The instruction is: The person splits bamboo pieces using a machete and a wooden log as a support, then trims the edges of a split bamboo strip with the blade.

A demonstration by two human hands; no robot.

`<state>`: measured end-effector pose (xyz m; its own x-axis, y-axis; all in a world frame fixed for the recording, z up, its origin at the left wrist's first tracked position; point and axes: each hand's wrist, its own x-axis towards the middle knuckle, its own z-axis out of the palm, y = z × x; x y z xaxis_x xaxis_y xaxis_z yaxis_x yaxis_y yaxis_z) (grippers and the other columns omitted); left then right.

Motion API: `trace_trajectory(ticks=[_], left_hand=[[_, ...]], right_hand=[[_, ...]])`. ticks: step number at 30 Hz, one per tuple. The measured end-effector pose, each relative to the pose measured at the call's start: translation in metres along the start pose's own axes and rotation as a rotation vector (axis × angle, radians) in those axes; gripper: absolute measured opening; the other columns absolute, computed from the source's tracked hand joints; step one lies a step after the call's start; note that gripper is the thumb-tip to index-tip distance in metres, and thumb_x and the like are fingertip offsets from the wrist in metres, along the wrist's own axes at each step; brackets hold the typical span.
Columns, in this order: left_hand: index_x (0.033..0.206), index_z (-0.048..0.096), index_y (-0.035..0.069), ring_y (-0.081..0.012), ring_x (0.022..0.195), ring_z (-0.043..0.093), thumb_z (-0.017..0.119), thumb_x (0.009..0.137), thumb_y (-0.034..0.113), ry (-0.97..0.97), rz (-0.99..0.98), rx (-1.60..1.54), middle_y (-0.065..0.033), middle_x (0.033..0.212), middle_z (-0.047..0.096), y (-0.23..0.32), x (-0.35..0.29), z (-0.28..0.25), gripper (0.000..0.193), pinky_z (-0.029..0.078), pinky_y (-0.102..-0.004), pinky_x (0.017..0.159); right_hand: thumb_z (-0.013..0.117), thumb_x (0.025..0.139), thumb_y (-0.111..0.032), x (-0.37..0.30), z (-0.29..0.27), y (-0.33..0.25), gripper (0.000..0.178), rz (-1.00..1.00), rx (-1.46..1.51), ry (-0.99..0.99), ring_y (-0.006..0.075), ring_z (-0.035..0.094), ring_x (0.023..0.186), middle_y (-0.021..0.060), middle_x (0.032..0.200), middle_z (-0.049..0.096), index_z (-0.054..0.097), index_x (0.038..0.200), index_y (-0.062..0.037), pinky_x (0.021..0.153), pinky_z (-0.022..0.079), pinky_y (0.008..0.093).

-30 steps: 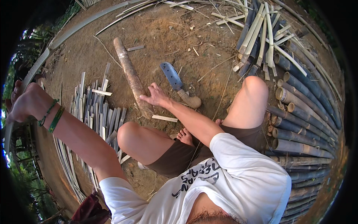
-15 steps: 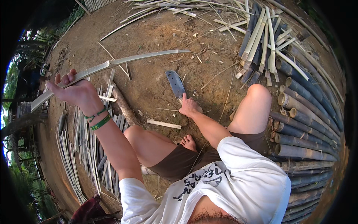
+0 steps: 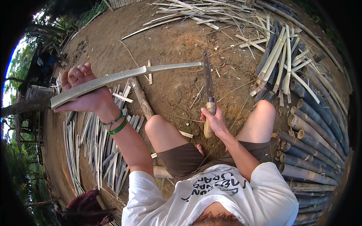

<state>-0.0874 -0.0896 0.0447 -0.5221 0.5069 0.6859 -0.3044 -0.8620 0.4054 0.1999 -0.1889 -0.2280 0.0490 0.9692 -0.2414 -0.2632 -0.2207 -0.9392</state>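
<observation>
A long split bamboo strip [image 3: 113, 78] lies across my raised left hand [image 3: 85, 92], between the thumb and the curled fingers. Its wide end juts past my thumb at the left. The thin far end reaches rightward to the upper part of the machete blade [image 3: 208, 77]; whether they touch I cannot tell. My right hand [image 3: 216, 119] is closed round the machete's pale wooden handle [image 3: 209, 130], in front of my knees. The blade stands nearly edge-on to my view, pointing away from me.
Split bamboo strips [image 3: 117, 150] lie in a pile on the left, near a thin log [image 3: 141, 98]. Whole bamboo poles [image 3: 309, 171] are stacked at the right, with more strips [image 3: 277, 56] beyond them. Other strips [image 3: 188, 13] are strewn over the dirt at the far side.
My right hand has lifted the machete and turned its blade from broadside to edge-on, with fingers now wrapped round the handle. The bamboo strip has shifted rightward in view with my left hand.
</observation>
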Motion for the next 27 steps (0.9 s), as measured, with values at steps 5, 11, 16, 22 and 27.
trace_trajectory(ticks=[5,11,16,22,27], left_hand=[[0.078,0.047,0.013,-0.0112,0.049,0.034,0.016,0.083,0.093,-0.066,-0.058,-0.01,-0.0013,0.061,0.037,0.024,-0.015,0.017,0.086,0.027,-0.0251,0.043],[0.077,0.039,0.015,-0.0103,0.047,0.03,0.029,0.08,0.093,0.045,0.068,0.229,0.0001,0.06,0.032,0.016,-0.036,0.064,0.079,0.025,-0.0237,0.041],[0.084,0.041,0.013,-0.0117,0.046,0.027,0.027,0.085,0.089,0.052,0.243,0.364,-0.0004,0.059,0.032,-0.001,-0.041,0.098,0.077,0.024,-0.0244,0.04],[0.089,0.037,0.011,-0.013,0.047,0.02,0.022,0.088,0.086,0.415,0.442,0.595,-0.0014,0.058,0.028,-0.016,-0.052,0.14,0.077,0.021,-0.0251,0.041],[0.084,0.03,0.012,-0.0131,0.047,0.022,0.022,0.087,0.088,0.264,0.437,0.706,-0.0015,0.057,0.028,-0.013,-0.058,0.135,0.077,0.022,-0.0248,0.042]], right_hand=[[0.074,0.091,-0.029,-0.023,-0.018,-0.071,0.033,-0.089,-0.155,-0.159,0.011,0.054,0.059,0.0005,0.069,0.053,0.053,0.099,-0.0043,0.054,0.044,0.03],[0.07,0.093,-0.048,-0.036,0.012,-0.111,0.05,-0.25,-0.218,-0.239,0.0124,0.055,0.066,0.0043,0.071,0.057,0.058,0.103,-0.0008,0.059,0.043,0.0317],[0.062,0.097,-0.05,-0.041,0.04,-0.143,0.053,-0.319,0.018,-0.356,0.0113,0.051,0.059,0.002,0.064,0.054,0.056,0.11,0.0005,0.054,0.041,0.0302],[0.065,0.096,-0.043,-0.037,0.061,-0.18,0.047,-0.548,-0.184,-0.33,0.0369,0.065,0.058,0.0147,0.062,0.058,0.056,0.112,-0.0003,0.052,0.046,0.044],[0.063,0.097,-0.045,-0.008,0.042,-0.16,0.045,-0.34,-0.278,-0.215,0.0384,0.067,0.062,0.0146,0.061,0.059,0.056,0.105,-0.0015,0.054,0.049,0.0449]])
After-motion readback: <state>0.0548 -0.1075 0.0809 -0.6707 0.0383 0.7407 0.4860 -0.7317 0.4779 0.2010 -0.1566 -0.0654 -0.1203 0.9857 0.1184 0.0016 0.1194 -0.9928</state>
